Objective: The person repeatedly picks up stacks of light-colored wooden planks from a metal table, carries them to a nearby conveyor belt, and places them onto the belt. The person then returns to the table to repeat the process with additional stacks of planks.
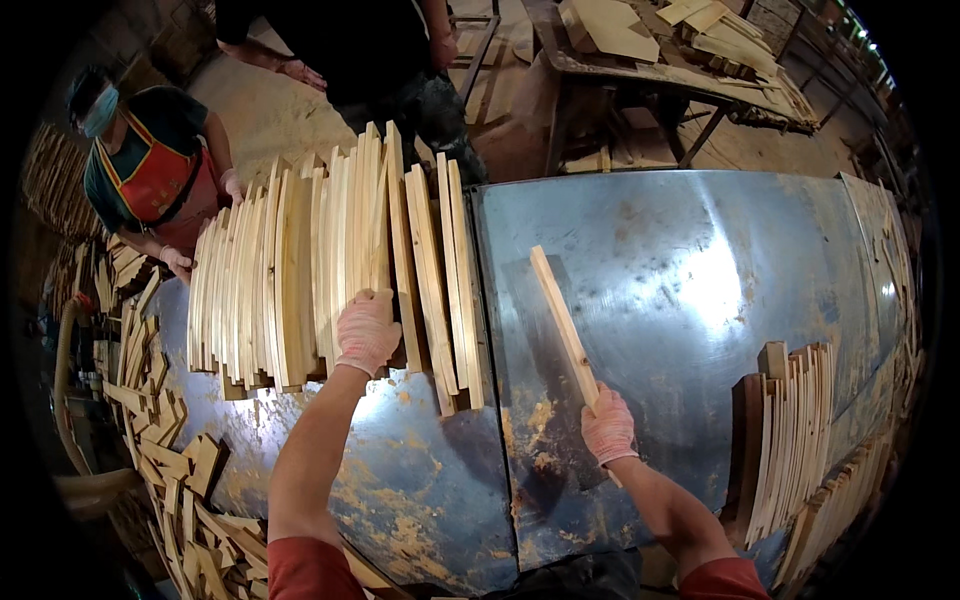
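In my right hand (610, 428), gloved in a pale knit glove, a slim wooden strip (562, 320) is gripped near its lower end. It slants up and to the left over the metal table (640, 240). My left hand (368, 332), in a similar glove, is closed on the near end of a wooden strip (372, 210) within a long row of strips (250, 275) standing side by side. Its fingertips are partly hidden. Several looser strips (430, 270) lean just right of that hand, beside the seam in the tabletop.
Another bundle of strips (795, 430) stands at the right. Offcuts (185, 470) are heaped at the lower left. A person in a red apron (165, 190) touches the row's left end; another person (350, 50) stands beyond it. A wooden bench (700, 75) holds boards at the back.
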Action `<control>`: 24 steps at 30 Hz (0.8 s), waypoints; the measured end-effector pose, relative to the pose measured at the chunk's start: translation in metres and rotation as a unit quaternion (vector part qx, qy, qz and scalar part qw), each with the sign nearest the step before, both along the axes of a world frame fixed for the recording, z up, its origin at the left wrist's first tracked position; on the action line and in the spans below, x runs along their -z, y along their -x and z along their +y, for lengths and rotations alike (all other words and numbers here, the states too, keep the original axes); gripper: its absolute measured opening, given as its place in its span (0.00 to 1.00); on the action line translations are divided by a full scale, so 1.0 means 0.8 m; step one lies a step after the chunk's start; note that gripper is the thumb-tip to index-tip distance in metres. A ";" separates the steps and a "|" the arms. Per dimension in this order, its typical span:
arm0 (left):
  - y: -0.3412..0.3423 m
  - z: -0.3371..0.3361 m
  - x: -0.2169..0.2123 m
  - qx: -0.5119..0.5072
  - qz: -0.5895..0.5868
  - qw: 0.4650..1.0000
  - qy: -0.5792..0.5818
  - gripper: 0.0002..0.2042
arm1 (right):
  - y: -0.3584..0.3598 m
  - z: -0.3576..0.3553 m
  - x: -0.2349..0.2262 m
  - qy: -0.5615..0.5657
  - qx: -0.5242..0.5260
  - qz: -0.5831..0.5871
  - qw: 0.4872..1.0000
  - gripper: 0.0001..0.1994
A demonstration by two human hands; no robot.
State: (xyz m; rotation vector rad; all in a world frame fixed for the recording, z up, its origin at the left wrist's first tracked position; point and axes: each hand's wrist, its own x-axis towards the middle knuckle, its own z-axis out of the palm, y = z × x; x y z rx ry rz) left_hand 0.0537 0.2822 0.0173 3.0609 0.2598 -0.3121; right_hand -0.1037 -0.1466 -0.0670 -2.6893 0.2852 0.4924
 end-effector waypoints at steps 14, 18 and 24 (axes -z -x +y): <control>0.008 0.031 -0.095 -0.191 0.058 0.969 0.146 0.20 | 0.008 -0.005 0.017 0.011 -0.015 -0.040 0.999 0.30; 0.124 0.024 -0.107 -0.183 -0.037 0.981 0.059 0.20 | 0.007 -0.002 0.014 0.000 -0.005 -0.035 0.999 0.29; 0.184 0.078 -0.044 -0.221 -0.158 0.962 -0.036 0.16 | 0.003 0.003 0.001 -0.010 -0.019 -0.036 0.999 0.29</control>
